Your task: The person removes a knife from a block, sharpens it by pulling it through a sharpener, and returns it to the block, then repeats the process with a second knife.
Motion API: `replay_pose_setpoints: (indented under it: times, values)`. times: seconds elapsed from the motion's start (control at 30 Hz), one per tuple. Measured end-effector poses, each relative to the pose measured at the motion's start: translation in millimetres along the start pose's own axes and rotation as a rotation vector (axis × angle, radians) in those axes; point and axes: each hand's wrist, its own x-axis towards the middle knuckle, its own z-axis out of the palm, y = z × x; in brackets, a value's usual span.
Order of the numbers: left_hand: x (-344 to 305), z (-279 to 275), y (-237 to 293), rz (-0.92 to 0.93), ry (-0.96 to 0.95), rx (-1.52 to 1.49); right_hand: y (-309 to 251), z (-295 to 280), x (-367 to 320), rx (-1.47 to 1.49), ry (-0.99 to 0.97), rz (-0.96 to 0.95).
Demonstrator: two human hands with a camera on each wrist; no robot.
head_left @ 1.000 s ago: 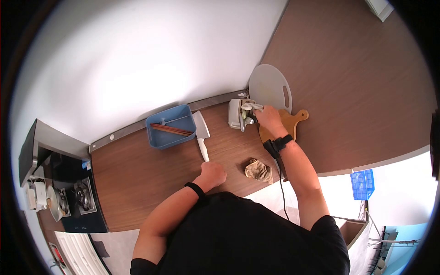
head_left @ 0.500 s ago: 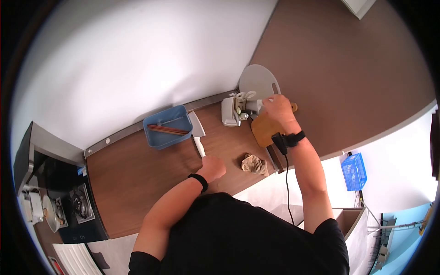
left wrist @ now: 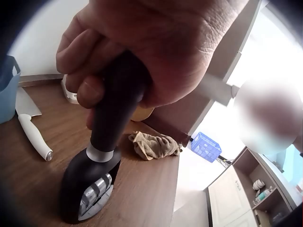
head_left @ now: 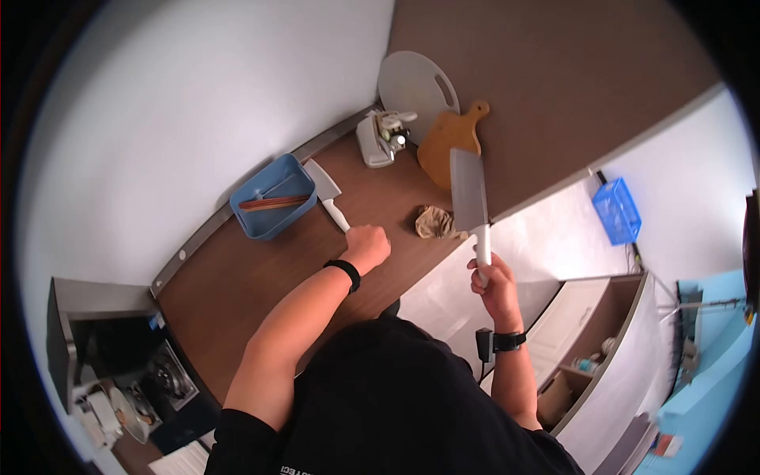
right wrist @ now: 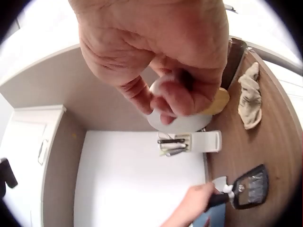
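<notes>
My left hand (head_left: 369,247) (left wrist: 142,47) grips the black handle of a knife sharpener (left wrist: 80,184), whose slotted head rests on the wooden counter. In the head view my right hand (head_left: 497,286) (right wrist: 156,52) holds a cleaver (head_left: 469,190) by its white handle, blade pointing away, beyond the counter's front edge. A second white-handled knife (head_left: 336,214) (left wrist: 34,135) lies flat past my left hand. The right wrist view shows the sharpener (right wrist: 251,189) under my left hand (right wrist: 191,203); the cleaver's blade cannot be made out there.
A blue bin (head_left: 273,226) with chopsticks stands by the wall. Farther back are a knife holder (head_left: 375,142), a grey cutting board (head_left: 412,83) and a wooden board (head_left: 439,154). A crumpled cloth (head_left: 434,222) lies near the front edge. The stove (head_left: 170,376) is at left.
My right hand has moved from the knife holder back toward my body, bringing the cleaver out with it. My left hand keeps its grip near the front of the counter. The head view has turned.
</notes>
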Motion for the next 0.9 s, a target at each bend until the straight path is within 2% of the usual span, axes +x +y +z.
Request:
replay_pose_setpoints:
  times: [0.07, 0.13, 0.17, 0.23, 0.27, 0.47, 0.9]
  values:
    - [1.1, 0.2, 0.9, -0.003, 0.04, -0.001, 27.0, -13.7, -9.2, 0.03, -0.022, 0.074]
    - [1.9, -4.3, 0.5, 0.003, 0.006, 0.009, 48.9, -19.4, -14.9, -0.321, 0.169, 0.236]
    - [3.0, -8.1, 1.3, -0.013, -0.025, 0.023, 65.2, -19.8, -24.8, -0.301, 0.182, 0.25]
    - [7.2, -9.2, -1.2, -0.002, -0.033, 0.037, 91.6, -11.5, -38.3, -0.876, 0.278, 0.102]
    - [7.9, -8.5, -3.0, 0.003, -0.031, 0.04, 98.6, -7.9, -48.7, -0.921, 0.267, 0.061]
    - [14.3, -20.6, -0.9, -0.074, -0.162, 0.071, 125.8, 4.9, -78.0, -1.028, 0.147, 0.06]
    - [19.2, -23.1, -5.7, -0.094, -0.166, 0.037, 147.1, 13.9, -56.6, -1.12, 0.096, -0.094]
